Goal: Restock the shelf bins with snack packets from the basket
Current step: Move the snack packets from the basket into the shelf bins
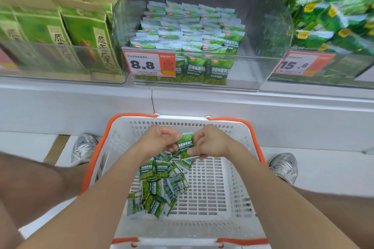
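Observation:
A white basket (228,170) with orange handles stands on the floor between my feet. Several small green snack packets (159,186) lie piled in its left half. Over the far end of the basket my left hand (157,141) and my right hand (210,143) both pinch the same green packets (185,145), fingers curled round their edges. Above, a clear shelf bin (263,32) holds rows of the same green packets (190,32), with bare room on its right side. A price tag reading 8.8 (147,63) hangs on its front.
Left of the bin stand tall green and brown boxes (60,32) behind a clear guard. On the right is another bin of larger green bags (332,10) with a 15.8 tag (301,63). A white shelf ledge (202,103) runs between bins and basket.

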The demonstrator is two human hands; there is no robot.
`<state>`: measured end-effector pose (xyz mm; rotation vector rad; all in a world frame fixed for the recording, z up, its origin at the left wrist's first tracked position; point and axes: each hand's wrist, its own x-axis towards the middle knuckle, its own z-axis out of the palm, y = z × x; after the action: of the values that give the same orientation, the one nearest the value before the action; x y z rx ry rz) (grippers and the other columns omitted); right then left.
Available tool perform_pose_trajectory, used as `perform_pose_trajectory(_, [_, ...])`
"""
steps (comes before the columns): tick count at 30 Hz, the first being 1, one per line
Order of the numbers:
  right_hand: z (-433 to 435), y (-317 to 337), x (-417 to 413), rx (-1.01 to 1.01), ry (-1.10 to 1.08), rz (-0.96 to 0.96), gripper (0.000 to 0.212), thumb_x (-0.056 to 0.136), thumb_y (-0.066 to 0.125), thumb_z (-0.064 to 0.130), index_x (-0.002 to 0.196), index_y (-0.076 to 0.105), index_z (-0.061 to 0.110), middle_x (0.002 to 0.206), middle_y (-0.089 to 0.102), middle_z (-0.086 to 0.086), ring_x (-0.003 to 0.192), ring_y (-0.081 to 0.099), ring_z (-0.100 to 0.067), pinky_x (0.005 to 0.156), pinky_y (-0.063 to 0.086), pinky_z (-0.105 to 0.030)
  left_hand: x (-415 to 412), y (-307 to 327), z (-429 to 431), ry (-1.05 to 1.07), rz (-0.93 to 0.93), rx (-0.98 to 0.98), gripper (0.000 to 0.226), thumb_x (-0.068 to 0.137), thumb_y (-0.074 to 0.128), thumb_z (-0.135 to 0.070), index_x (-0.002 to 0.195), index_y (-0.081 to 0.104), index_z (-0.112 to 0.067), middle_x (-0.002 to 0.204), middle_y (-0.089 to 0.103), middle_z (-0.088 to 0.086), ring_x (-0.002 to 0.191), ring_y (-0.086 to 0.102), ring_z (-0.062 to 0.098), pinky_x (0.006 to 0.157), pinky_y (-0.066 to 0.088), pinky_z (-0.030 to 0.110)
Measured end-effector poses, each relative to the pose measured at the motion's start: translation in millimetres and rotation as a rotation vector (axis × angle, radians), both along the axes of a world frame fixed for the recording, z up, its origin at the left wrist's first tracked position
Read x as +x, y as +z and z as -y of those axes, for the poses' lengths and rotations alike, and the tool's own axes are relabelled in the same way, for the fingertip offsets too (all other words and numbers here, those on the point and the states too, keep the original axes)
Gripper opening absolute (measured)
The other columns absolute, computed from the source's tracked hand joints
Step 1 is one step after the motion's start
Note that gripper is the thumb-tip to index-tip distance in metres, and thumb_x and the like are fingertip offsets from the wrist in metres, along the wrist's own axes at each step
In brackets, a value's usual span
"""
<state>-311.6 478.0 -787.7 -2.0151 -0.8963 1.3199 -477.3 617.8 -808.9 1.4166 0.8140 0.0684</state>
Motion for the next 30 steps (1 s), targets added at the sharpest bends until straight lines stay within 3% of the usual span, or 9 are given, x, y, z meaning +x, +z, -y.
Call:
perform_pose_trajectory(4, [6, 9, 0, 0.033, -0.018, -0.025, 0.030, 0.085, 0.083, 0.001, 0.078, 0.055, 0.007, 0.072, 0.071, -0.014, 0.073, 0.077, -0.023, 0.081, 0.065, -0.047, -1, 11, 1, -0.032, 0.035, -0.036, 0.017, 0.104, 0.064, -0.016, 0.115, 0.074, -0.010, 0.083, 0.078, 0.010, 0.082, 0.075, 0.021, 0.078, 0.063, 0.030])
perform_pose_trajectory(9, [10, 17, -2, 0.067, -0.066, -0.067, 0.026, 0.086, 0.084, 0.004, 0.091, 0.058, 0.003, 0.068, 0.069, -0.006, 0.082, 0.077, -0.032, 0.080, 0.064, -0.051, 4, 28, 5, -0.009, 0.070, 0.015, 0.017, 0.104, 0.063, -0.015, 0.113, 0.075, -0.005, 0.078, 0.076, 0.013, 0.071, 0.073, 0.018, 0.071, 0.062, 0.026])
perform_pose_trajectory(14, [0, 53, -3, 0.222, -0.101, 0.021, 0.054, 0.091, 0.080, 0.032, 0.098, 0.058, -0.016, 0.077, 0.062, -0.034, 0.062, 0.074, -0.024, 0.052, 0.056, -0.036, 20, 59, 7, 0.169, 0.143, 0.176, 0.015, 0.101, 0.068, -0.015, 0.098, 0.076, -0.002, 0.068, 0.072, 0.014, 0.061, 0.068, 0.022, 0.060, 0.057, 0.032])
perform_pose_trajectory(16, [-8, 79, -7, 0.386, -0.166, 0.081, 0.051, 0.096, 0.075, 0.034, 0.099, 0.061, -0.015, 0.080, 0.064, -0.036, 0.058, 0.070, -0.030, 0.046, 0.048, -0.033, 29, 83, 10, 0.298, 0.224, 0.331, 0.026, 0.103, 0.062, -0.012, 0.080, 0.074, -0.006, 0.058, 0.068, 0.012, 0.051, 0.062, 0.022, 0.052, 0.050, 0.029])
perform_pose_trajectory(18, [-17, 106, -10, 0.624, -0.278, 0.153, 0.046, 0.097, 0.072, 0.025, 0.079, 0.052, -0.013, 0.059, 0.042, -0.023, 0.051, 0.045, -0.027, 0.041, 0.042, -0.030, 37, 109, 17, 0.415, 0.322, 0.523, 0.043, 0.106, 0.056, -0.017, 0.065, 0.067, -0.009, 0.051, 0.064, 0.006, 0.044, 0.058, 0.022, 0.048, 0.045, 0.027])
perform_pose_trajectory(21, [-27, 149, -17, 0.912, -0.329, 0.320, 0.051, 0.091, 0.070, 0.022, 0.063, 0.033, -0.001, 0.058, 0.021, -0.006, 0.055, 0.021, -0.019, 0.048, 0.018, -0.029, 45, 147, 23, 0.571, 0.461, 0.806, 0.056, 0.108, 0.048, -0.029, 0.056, 0.056, -0.013, 0.046, 0.055, 0.003, 0.048, 0.055, 0.025, 0.051, 0.044, 0.039])
perform_pose_trajectory(25, [-31, 203, -10, 1.132, -0.579, 0.459, 0.048, 0.096, 0.068, 0.025, 0.059, 0.038, 0.019, 0.048, 0.027, 0.009, 0.051, 0.022, -0.010, 0.049, 0.018, -0.028, 53, 180, 26, 0.595, 0.571, 1.083, 0.019, 0.102, 0.050, -0.015, 0.090, 0.064, -0.018, 0.064, 0.060, -0.004, 0.059, 0.057, 0.020, 0.059, 0.044, 0.039])
perform_pose_trajectory(28, [-34, 220, 23, 1.021, -0.790, 0.654, 0.049, 0.097, 0.064, 0.047, 0.066, 0.049, 0.012, 0.047, 0.036, 0.003, 0.050, 0.026, -0.011, 0.052, 0.024, -0.033, 62, 192, 20, 0.444, 0.492, 1.459, 0.012, 0.092, 0.057, -0.012, 0.102, 0.065, -0.012, 0.091, 0.066, -0.002, 0.084, 0.059, 0.025, 0.073, 0.042, 0.039])
perform_pose_trajectory(30, [-29, 220, 48, 0.885, -0.698, 0.843, 0.047, 0.098, 0.063, 0.048, 0.066, 0.046, 0.018, 0.047, 0.040, 0.007, 0.051, 0.032, -0.014, 0.055, 0.030, -0.037, 69, 197, 12, 0.272, 0.372, 1.595, 0.017, 0.092, 0.058, -0.020, 0.107, 0.067, -0.015, 0.107, 0.067, -0.001, 0.103, 0.057, 0.027, 0.085, 0.039, 0.042])
